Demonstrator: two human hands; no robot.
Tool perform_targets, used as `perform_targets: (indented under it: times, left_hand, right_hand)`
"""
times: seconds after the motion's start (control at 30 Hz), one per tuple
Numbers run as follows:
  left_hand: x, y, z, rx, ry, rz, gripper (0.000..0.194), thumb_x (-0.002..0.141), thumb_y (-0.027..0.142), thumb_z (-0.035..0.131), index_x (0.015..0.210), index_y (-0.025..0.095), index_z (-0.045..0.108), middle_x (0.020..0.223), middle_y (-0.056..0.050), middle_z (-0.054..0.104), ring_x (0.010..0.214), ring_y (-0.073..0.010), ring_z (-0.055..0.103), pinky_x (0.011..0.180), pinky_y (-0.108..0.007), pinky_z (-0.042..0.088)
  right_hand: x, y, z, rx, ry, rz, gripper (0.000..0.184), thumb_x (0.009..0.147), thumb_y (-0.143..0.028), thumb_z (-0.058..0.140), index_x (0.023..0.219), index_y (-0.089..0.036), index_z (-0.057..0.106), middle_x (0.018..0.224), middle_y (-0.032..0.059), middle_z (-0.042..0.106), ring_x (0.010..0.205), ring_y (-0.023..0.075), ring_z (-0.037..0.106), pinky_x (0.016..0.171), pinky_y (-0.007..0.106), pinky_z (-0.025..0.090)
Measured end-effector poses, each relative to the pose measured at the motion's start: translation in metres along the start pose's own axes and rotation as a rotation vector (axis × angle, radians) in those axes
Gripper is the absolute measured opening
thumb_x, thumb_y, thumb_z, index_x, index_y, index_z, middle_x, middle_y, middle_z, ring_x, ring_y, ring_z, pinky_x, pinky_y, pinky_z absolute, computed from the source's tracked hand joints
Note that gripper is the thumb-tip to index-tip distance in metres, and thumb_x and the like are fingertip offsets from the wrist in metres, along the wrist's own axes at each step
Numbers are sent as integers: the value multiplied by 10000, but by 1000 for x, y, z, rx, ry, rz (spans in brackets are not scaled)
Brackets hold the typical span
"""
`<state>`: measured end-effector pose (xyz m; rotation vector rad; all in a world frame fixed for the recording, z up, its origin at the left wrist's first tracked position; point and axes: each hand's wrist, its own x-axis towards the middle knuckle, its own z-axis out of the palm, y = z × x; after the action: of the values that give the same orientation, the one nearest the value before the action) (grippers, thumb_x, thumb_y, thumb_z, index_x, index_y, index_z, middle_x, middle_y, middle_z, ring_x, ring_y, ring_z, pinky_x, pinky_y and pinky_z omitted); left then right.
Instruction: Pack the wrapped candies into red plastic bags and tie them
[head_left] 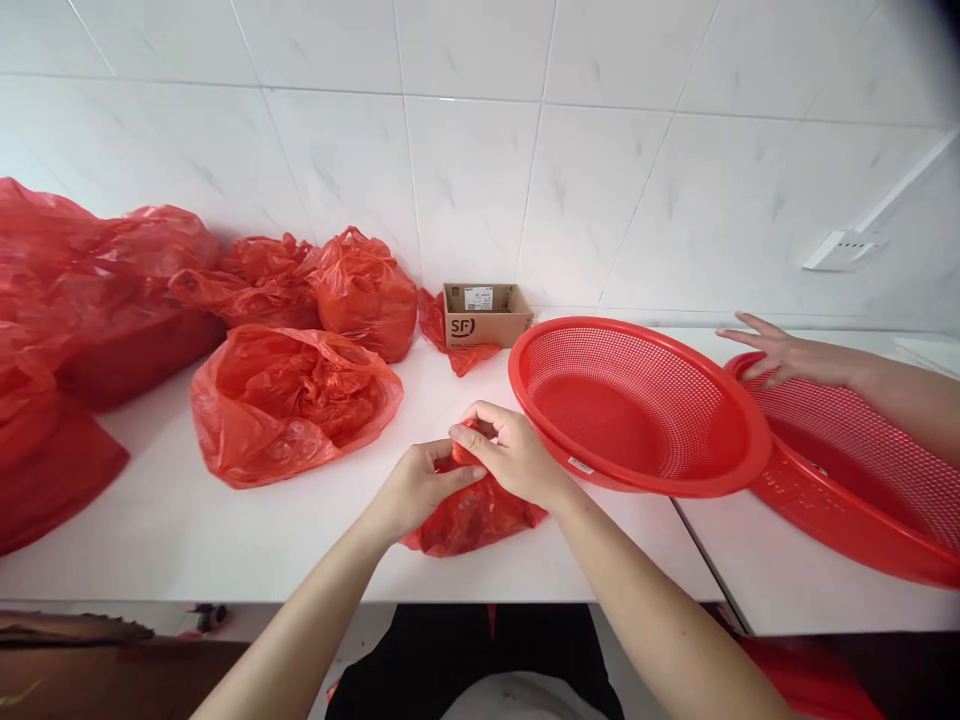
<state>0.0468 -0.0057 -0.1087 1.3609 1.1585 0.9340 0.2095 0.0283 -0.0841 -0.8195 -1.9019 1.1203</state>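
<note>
A small red plastic bag (471,520) lies on the white counter (180,530) near its front edge. My left hand (416,487) and my right hand (510,455) meet over its top, fingers pinched closed on the bag's neck. Just right of my right hand stands a large red perforated basket (637,405), tilted, its rim resting on a second red basket (862,480). Another person's hand (780,355) reaches in from the right with fingers spread, touching the second basket's far rim.
Several filled red plastic bags (289,400) are heaped on the left half of the counter, up to the tiled wall. A small open cardboard box (484,315) stands at the back. A white wall socket (844,248) sits at the right.
</note>
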Motion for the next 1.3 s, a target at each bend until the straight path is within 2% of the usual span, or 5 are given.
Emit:
perform_targets:
  times: [0.3, 0.73, 0.93, 1.07, 1.3]
  left_hand:
    - [-2, -6, 13, -101, -102, -16, 261, 795, 410, 700, 871, 167, 753, 864, -69, 751, 818, -230, 684, 792, -354, 532]
    - [-8, -5, 18, -235, 78, 20, 227, 768, 371, 730, 871, 170, 712, 857, -57, 675, 850, -205, 626, 790, -314, 508]
    - [-9, -9, 25, -263, 141, 4, 345, 903, 484, 549, 998, 196, 714, 597, 50, 417, 569, -91, 433, 597, -223, 407]
    - [-8, -7, 30, -169, 178, 53, 399, 926, 446, 533, 1246, 234, 643, 603, 50, 518, 650, -112, 524, 744, -243, 455]
    - [-10, 13, 1, -110, -45, 81, 221, 849, 355, 668, 1000, 223, 762, 926, -50, 743, 947, -216, 668, 908, -330, 502]
  right_hand:
    - [6, 21, 8, 3, 95, -39, 124, 891, -319, 608, 870, -215, 672, 1080, 27, 664, 976, 137, 614, 852, 279, 461]
    - [-3, 24, 1, -109, -63, 206, 375, 963, -552, 382, 1018, -249, 596, 749, -20, 625, 683, 135, 570, 645, 258, 430]
    - [-3, 29, -7, -67, 203, 178, 188, 915, -429, 516, 915, -249, 463, 502, -108, 430, 420, 91, 345, 458, 213, 272]
    - [-5, 2, -13, -69, 290, 130, 186, 912, -409, 528, 865, -255, 435, 489, -111, 357, 408, 87, 299, 441, 215, 247]
    - [-47, -24, -3, -55, 250, 143, 83, 928, -315, 485, 879, -262, 444, 521, -94, 364, 436, 95, 310, 452, 224, 279]
